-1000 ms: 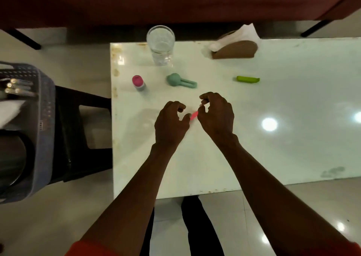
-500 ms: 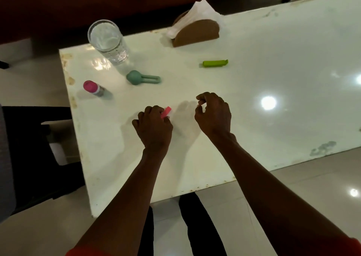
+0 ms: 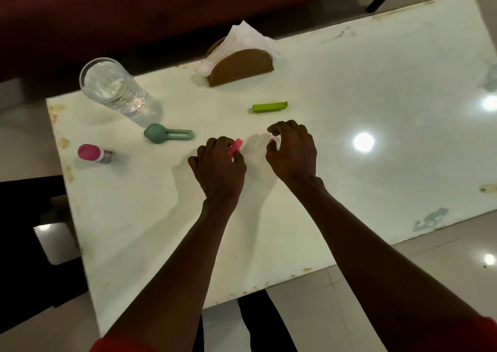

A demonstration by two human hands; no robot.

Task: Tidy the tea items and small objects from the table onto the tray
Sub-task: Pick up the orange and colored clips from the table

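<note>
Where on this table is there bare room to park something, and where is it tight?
Free: the whole stretch of table right of the right hand, and the near strip under both forearms. Crowded: the far-left corner, where the glass, teal infuser, pink-capped bottle and napkin holder sit; the green clip lies ahead.

We see both hands over the table (image 3: 349, 190) — the left hand (image 3: 219, 167) at centre, the right hand (image 3: 291, 152) just beside it at three o'clock. From the left hand, the infuser (image 3: 161, 133) lies at ten o'clock, the glass (image 3: 115, 88) beyond it, the small jar (image 3: 92, 153) at nine — the clip (image 3: 269, 107) at one, the napkin holder (image 3: 240, 66) at twelve by the far edge.
</note>
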